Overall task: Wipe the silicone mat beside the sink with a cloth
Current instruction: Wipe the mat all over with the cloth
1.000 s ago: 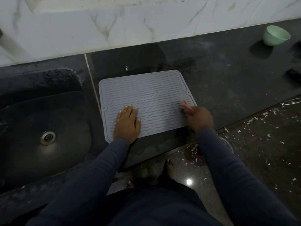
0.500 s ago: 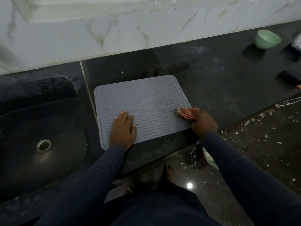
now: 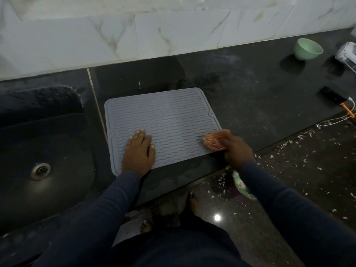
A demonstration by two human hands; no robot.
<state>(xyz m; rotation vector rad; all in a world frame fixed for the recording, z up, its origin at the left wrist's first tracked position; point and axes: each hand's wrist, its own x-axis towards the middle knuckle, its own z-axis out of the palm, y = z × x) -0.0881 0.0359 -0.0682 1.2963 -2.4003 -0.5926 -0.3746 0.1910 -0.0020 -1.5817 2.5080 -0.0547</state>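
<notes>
**Cloth at the mat's near right corner**

The grey silicone mat (image 3: 163, 120) lies flat on the dark worktop (image 3: 240, 97), just to the right of the sink (image 3: 63, 189), its wavy ribs running side to side. The left grip (image 3: 137, 151), a bare hand, rests palm down on the mat's near left part with straight fingers close together, holding nothing. The right grip (image 3: 238, 151) is curled round a bunched orange-and-white cloth (image 3: 216, 140), which sits on the mat's near right corner, touching the surface. Both arms wear dark long sleeves.

In the sink bowl a metal drain (image 3: 40, 171) shows to the left. At the far right of the worktop a pale green bowl (image 3: 308, 49) stands upright near the marble-tiled wall (image 3: 173, 31). Beside it, cut off by the frame edge, is a white object (image 3: 346, 54), possibly a small appliance. Nearer the worktop's front edge lies a dark phone (image 3: 330, 97) with a white cable (image 3: 335, 120) trailing from it. The floor (image 3: 308, 170) below is flecked with pale scraps, and a bare foot (image 3: 192, 199) shows under the worktop edge.
</notes>
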